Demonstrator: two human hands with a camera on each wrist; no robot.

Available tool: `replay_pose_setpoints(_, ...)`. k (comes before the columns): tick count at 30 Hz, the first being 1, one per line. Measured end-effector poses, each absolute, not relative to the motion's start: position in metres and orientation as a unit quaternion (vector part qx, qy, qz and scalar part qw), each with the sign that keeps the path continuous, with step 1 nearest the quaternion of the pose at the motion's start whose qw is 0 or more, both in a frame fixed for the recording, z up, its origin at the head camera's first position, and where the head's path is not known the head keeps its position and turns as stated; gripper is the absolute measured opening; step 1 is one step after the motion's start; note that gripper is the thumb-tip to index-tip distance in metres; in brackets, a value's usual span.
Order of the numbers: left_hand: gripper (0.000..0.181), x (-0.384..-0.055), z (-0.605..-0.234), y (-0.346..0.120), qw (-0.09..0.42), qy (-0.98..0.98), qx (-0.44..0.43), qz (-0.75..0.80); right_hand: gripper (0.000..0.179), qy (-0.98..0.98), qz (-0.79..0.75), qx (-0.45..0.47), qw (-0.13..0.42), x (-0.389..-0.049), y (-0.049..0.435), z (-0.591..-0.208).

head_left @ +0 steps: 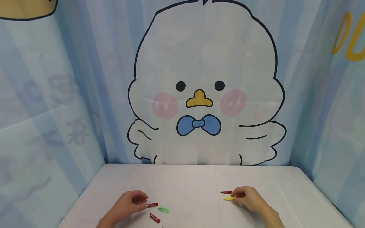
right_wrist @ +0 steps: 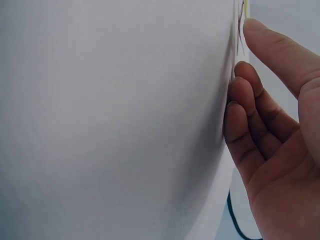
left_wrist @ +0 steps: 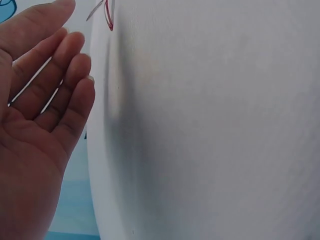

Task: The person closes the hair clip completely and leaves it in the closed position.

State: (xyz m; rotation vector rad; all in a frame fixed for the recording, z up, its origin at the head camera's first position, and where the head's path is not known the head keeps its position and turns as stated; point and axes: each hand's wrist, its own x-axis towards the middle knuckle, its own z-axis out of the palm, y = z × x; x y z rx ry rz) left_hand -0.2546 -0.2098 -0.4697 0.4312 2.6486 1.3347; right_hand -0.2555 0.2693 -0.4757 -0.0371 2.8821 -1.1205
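Note:
Small snap hair clips lie on the table in two groups. My left hand is at the left group with fingers loosely bent, its thumb tip right at the end of a red hair clip. Beside that clip lie a green hair clip and, nearer the front, a second red hair clip. At the right group, my right hand pinches the end of a yellow hair clip between thumb and forefinger. Just behind it another red hair clip lies close to the fingertips.
The white table has rounded far corners. A pale blue curtain with a cartoon duck stands behind it, and similar curtains hang at both sides.

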Motion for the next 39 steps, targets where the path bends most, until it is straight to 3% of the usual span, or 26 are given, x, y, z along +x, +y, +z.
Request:
replay_pose_setpoints(15, 0.023, -0.265, -0.474, -0.212, 0.108, 0.868, 0.183, 0.448, 0.012, 0.928, -0.371, 0.002, 0.031, -0.258, 0.272, -0.478)
replay_pose_setpoints(22, 0.022, -0.267, -0.475, -0.208, 0.107, 0.878, 0.178, 0.432, 0.007, 0.928, -0.371, 0.001, 0.026, -0.259, 0.274, -0.477)
replay_pose_setpoints(39, 0.017, -0.269, -0.483, -0.201, 0.082, 0.878, 0.182, 0.435, 0.021, 0.924, -0.382, 0.012, 0.030, -0.256, 0.274, -0.475)
